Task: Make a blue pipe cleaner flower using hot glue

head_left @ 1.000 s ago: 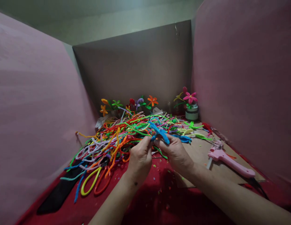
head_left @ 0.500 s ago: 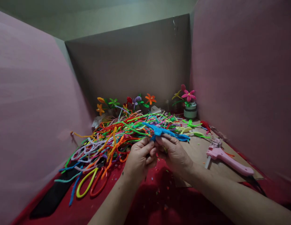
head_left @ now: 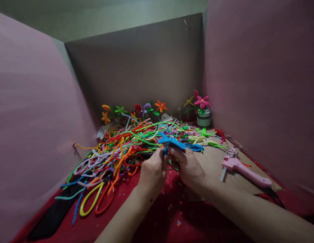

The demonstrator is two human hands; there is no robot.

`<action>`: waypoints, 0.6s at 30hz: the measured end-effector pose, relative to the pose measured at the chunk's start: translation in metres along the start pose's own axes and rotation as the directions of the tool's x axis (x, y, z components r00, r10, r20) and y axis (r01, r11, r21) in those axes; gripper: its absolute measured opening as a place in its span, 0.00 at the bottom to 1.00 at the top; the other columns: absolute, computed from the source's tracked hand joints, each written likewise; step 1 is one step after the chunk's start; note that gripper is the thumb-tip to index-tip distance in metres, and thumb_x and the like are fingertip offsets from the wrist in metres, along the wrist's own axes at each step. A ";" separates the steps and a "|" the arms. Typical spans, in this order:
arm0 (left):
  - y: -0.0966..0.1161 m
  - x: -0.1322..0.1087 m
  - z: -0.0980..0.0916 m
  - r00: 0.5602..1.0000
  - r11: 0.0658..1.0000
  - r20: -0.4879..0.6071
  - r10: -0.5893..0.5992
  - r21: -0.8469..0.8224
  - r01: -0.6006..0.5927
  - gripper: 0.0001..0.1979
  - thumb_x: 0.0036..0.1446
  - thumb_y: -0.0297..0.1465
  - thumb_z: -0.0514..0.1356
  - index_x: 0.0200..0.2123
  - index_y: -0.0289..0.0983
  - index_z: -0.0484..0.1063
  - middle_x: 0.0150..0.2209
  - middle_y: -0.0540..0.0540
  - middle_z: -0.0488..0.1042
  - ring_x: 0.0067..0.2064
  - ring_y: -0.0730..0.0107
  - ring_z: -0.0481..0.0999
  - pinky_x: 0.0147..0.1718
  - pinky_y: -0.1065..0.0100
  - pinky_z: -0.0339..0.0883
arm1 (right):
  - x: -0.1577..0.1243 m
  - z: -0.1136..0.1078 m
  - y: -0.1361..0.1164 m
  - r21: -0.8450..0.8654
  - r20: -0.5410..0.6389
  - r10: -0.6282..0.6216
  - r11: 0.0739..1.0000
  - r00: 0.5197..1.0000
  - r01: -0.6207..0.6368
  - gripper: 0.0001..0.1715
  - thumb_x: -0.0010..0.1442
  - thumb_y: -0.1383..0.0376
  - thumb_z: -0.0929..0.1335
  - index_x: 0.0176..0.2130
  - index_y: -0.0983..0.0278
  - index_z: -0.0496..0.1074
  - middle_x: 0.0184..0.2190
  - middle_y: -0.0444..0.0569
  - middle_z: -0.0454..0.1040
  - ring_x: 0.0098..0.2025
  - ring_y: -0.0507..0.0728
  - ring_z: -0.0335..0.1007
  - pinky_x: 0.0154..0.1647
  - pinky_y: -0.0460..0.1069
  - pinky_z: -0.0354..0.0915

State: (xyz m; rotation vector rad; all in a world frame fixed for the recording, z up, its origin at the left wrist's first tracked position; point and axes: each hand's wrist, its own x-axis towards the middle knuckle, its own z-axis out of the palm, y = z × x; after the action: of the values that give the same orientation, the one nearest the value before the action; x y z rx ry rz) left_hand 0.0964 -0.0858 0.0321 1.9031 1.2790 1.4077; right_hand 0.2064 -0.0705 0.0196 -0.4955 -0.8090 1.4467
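A blue fuzzy flower shape (head_left: 173,141) is held up between my two hands, in front of a big heap of coloured pipe cleaners (head_left: 126,145). My left hand (head_left: 153,171) is closed at the flower's lower left side, its fingertips partly hidden behind the back of the hand. Fingers of my right hand (head_left: 188,165) pinch the flower from below and the right. Another blue fuzzy piece (head_left: 195,147) shows just beyond my right hand.
On brown cardboard (head_left: 210,165) at the right lies a pink glue gun (head_left: 245,172). Fuzzy flowers (head_left: 160,106) stand behind the heap, and a pale green pot (head_left: 204,118) holds a pink one. A black strip (head_left: 49,216) lies on the red cloth (head_left: 121,216) at left.
My left hand has turned, so its back now faces me more. The blue flower has tilted and its petals lie differently. The view has shifted slightly.
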 end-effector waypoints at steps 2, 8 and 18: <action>-0.003 0.001 0.001 1.000 1.000 -0.019 0.013 -0.024 -0.013 0.02 0.50 0.30 0.59 0.27 0.39 0.72 0.23 0.51 0.68 0.25 0.74 0.64 0.27 0.74 0.57 | 0.001 0.000 0.002 -0.074 -0.005 -0.019 0.997 1.000 0.018 0.07 0.45 0.63 0.72 0.26 0.63 0.72 0.19 0.38 0.64 0.20 0.47 0.51 0.21 0.44 0.52; 0.009 0.012 -0.004 0.925 0.811 0.261 -0.276 -0.453 0.370 0.13 0.52 0.36 0.58 0.21 0.36 0.62 0.14 0.57 0.58 0.14 0.82 0.51 0.13 0.76 0.44 | 0.006 0.004 -0.003 -0.012 0.108 -0.015 1.000 0.994 0.016 0.09 0.45 0.61 0.73 0.25 0.63 0.72 0.18 0.38 0.62 0.20 0.46 0.52 0.21 0.44 0.53; -0.013 0.015 -0.004 0.787 0.332 0.615 -0.036 -0.736 0.590 0.09 0.55 0.34 0.57 0.28 0.33 0.66 0.15 0.59 0.53 0.11 0.88 0.40 0.09 0.81 0.45 | 0.011 -0.004 -0.007 -0.044 0.250 0.024 0.999 0.968 -0.014 0.07 0.48 0.62 0.71 0.23 0.63 0.72 0.18 0.40 0.66 0.20 0.47 0.55 0.21 0.44 0.52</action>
State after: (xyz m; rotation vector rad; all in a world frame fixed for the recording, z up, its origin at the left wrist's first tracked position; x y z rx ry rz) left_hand 0.0876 -0.0673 0.0306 0.9773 0.3578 0.9211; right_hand 0.2135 -0.0599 0.0243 -0.3566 -1.0392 1.5318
